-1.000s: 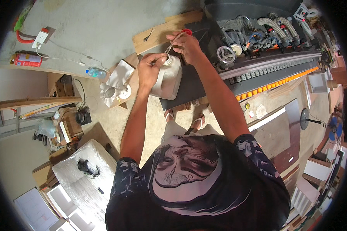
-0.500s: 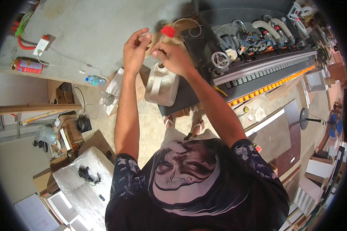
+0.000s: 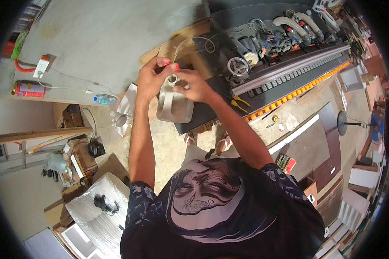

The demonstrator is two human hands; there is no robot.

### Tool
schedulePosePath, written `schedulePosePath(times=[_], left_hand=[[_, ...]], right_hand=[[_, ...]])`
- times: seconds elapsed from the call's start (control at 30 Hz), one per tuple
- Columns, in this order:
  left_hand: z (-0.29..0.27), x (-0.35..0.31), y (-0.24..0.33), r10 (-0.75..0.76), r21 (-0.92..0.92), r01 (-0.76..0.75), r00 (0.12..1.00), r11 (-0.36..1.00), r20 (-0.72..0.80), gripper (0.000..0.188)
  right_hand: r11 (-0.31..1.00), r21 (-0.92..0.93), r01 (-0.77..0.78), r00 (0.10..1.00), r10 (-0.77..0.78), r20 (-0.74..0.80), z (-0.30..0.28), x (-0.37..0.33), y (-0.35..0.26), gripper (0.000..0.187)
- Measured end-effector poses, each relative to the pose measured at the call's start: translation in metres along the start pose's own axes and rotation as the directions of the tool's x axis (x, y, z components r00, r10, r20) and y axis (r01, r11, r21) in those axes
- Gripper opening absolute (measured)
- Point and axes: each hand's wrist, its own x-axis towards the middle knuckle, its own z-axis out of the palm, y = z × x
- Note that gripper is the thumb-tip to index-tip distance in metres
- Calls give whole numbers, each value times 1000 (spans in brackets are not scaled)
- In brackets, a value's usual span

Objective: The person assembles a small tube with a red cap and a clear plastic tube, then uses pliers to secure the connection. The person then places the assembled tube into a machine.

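Observation:
A translucent whitish plastic jug (image 3: 186, 111) with a moulded handle stands upright, its round neck uncapped. Just above the mouth is a red cap (image 3: 173, 66), with a thin clear tube (image 3: 175, 51) rising from it and looping off to the right. My left hand (image 3: 150, 80) pinches this cap between thumb and fingers. On the other side, my right hand (image 3: 195, 86) is at the jug's neck, its fingers apart around the right of the mouth and one fingertip close to the cap. Whether that fingertip touches the cap is hard to tell.
To the right stands a dark machine with a handwheel (image 3: 238, 66), hoses and an orange-studded edge; yellow-handled pliers (image 3: 239, 103) lie on it. Wooden boards (image 3: 157, 52) lean behind the jug. Leftward are a water bottle (image 3: 104, 99), a fire extinguisher (image 3: 29, 90) and a wrapped package (image 3: 100, 211).
The red cap has come down from above my hands to just over the jug's mouth. My left hand has closed on it, and my right hand has spread beside the neck.

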Motion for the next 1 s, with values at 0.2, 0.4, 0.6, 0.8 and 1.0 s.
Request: schedulePosePath(times=[0.2,0.4,0.6,0.8,1.0], left_hand=[[7,-18,-23,120,-141,-123,992,982,-34,29],[11,-38,-40,122,161,-103,986,982,-110,34],[20,-40,-22,236,528,-148,966,836,-104,45],[45,-42,-21,213,621,9,935,784,-282,44],[46,-44,-44,167,431,-13,932,902,-321,37]], right_hand=[[705,632,-322,932,352,82,-33,31,-17,44],[942,294,-163,982,184,-44,-35,49,-50,34],[936,351,-26,995,60,-85,-19,46,-24,27],[995,-39,-97,983,90,-163,-47,17,-25,23],[942,-296,-156,711,-101,-696,-203,-43,7,15]])
